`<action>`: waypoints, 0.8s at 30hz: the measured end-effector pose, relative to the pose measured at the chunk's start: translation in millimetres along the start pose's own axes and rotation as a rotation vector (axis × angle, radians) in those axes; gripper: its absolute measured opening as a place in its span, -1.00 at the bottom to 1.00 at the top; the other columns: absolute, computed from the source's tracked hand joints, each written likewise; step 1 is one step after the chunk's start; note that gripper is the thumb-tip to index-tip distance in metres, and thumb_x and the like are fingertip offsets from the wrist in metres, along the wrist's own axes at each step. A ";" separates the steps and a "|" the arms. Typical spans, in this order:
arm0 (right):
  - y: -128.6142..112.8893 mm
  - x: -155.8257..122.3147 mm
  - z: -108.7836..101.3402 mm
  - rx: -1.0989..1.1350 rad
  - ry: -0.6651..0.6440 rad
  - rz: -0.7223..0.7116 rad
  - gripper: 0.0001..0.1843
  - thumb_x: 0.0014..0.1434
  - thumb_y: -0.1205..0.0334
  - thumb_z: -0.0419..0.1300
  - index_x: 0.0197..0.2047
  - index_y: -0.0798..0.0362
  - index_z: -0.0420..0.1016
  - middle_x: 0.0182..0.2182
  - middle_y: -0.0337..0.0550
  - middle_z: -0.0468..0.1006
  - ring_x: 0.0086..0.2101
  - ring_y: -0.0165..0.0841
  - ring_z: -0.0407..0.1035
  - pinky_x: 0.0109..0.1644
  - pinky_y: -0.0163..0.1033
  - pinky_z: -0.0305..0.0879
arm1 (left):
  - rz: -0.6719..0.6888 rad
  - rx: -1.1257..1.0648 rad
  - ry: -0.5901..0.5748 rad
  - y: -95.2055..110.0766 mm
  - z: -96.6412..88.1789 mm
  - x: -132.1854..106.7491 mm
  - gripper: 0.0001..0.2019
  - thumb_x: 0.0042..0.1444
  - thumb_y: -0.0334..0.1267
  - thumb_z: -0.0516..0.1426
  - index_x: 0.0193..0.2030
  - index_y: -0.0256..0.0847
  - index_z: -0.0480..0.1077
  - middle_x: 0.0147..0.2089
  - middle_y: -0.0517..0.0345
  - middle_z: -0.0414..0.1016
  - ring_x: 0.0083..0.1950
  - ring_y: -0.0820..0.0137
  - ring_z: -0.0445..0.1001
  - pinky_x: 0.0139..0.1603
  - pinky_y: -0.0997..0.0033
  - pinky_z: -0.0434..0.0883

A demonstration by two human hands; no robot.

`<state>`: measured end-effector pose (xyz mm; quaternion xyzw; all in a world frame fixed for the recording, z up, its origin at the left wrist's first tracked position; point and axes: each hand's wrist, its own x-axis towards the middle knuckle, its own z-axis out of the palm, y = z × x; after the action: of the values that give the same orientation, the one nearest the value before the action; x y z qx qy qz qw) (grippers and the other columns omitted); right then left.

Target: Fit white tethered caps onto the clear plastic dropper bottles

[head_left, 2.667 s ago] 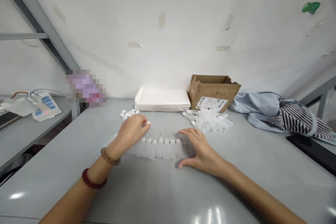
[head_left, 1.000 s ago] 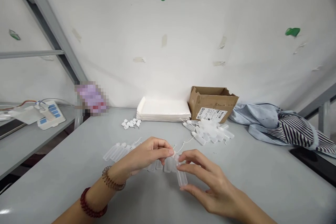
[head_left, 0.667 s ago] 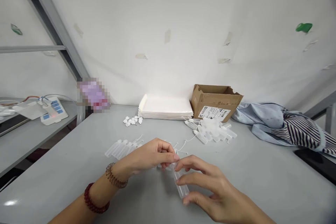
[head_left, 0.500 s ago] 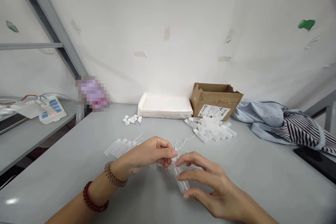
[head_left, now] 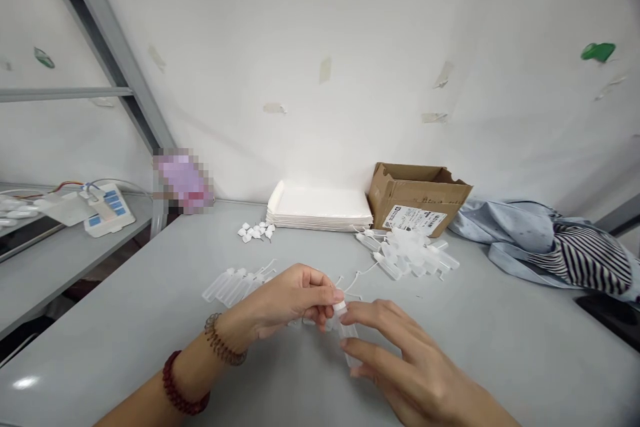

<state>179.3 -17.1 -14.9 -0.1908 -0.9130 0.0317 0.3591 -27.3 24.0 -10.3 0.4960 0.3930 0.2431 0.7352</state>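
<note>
In front and left of the box, the left hand pinches the cap on a slanted bottle grasped by the extended fingers of the right hand; should that grip yield under pressure, the bottle could slip.

The tube, slim and translucent, is near six o'clock in the view, slanting from eleven o'clock at its top to five at its foot. The white cap appears seated on top, though partly covered.
</note>
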 end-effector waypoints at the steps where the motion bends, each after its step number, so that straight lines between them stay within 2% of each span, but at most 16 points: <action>1: 0.8 0.1 1.1 -0.025 0.023 -0.020 -0.81 0.14 0.52 0.09 -0.19 0.17 0.43 -0.17 0.11 0.47 -0.14 -0.25 0.38 -0.19 -0.20 0.39 | 0.012 0.015 0.010 0.5 -0.1 -0.4 -0.75 -0.02 -0.13 0.23 -0.48 -0.31 0.43 -0.52 0.24 0.40 -0.49 0.52 0.33 -0.32 0.44 0.30; 7: 3.0 -2.6 4.0 -0.125 0.109 -0.020 -0.78 0.13 0.47 0.14 -0.12 0.23 0.41 -0.22 0.14 0.49 -0.15 -0.20 0.39 -0.17 -0.12 0.40 | 0.057 0.058 0.057 2.5 -2.8 -3.7 -0.77 0.00 -0.14 0.21 -0.45 -0.30 0.43 -0.48 0.21 0.42 -0.46 0.48 0.37 -0.31 0.42 0.30; 11: 3.8 -6.3 4.2 -0.166 0.131 -0.014 -0.74 0.14 0.45 0.12 -0.06 0.22 0.38 -0.26 0.10 0.52 -0.23 -0.24 0.42 -0.25 -0.18 0.44 | 0.083 0.053 0.087 5.0 -4.6 -5.5 -0.78 0.01 -0.13 0.21 -0.43 -0.29 0.43 -0.47 0.21 0.41 -0.43 0.46 0.38 -0.29 0.41 0.32; 14: 7.1 -11.3 6.2 -0.205 0.152 0.002 -0.65 0.15 0.46 0.11 0.04 0.20 0.33 -0.24 0.06 0.54 -0.25 -0.27 0.45 -0.25 -0.23 0.46 | 0.121 0.038 0.109 6.8 -4.9 -6.7 -0.79 0.02 -0.14 0.20 -0.43 -0.28 0.42 -0.47 0.21 0.42 -0.41 0.46 0.38 -0.29 0.42 0.34; 18: 14.5 -17.2 9.5 -0.264 0.194 0.069 -0.50 0.16 0.53 0.07 0.17 0.18 0.22 -0.15 0.06 0.53 -0.16 -0.26 0.45 -0.17 -0.26 0.46 | 0.125 0.077 0.123 8.4 -0.8 -9.4 -0.80 0.03 -0.16 0.21 -0.36 -0.28 0.45 -0.44 0.19 0.48 -0.39 0.47 0.40 -0.25 0.45 0.33; 21: 17.7 -17.8 10.5 -0.182 0.221 0.136 -0.50 0.18 0.53 0.04 0.20 0.15 0.18 -0.15 0.07 0.50 -0.16 -0.27 0.43 -0.21 -0.27 0.44 | 0.139 0.104 0.137 9.2 4.6 -10.6 -0.80 0.03 -0.15 0.21 -0.32 -0.26 0.46 -0.40 0.19 0.50 -0.37 0.47 0.41 -0.21 0.45 0.34; 24: 16.0 -15.5 10.7 -0.003 0.228 0.238 -0.59 0.22 0.48 -0.01 0.14 0.10 0.24 -0.31 -0.04 0.49 -0.36 -0.35 0.41 -0.37 -0.30 0.39 | 0.188 0.144 0.170 8.8 7.3 -9.8 -0.82 0.03 -0.17 0.22 -0.32 -0.25 0.45 -0.44 0.22 0.46 -0.36 0.46 0.40 -0.20 0.43 0.34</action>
<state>187.7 -7.2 -35.9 -0.3003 -0.8373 0.0507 0.4540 -26.6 16.2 2.6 0.5597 0.4223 0.3230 0.6357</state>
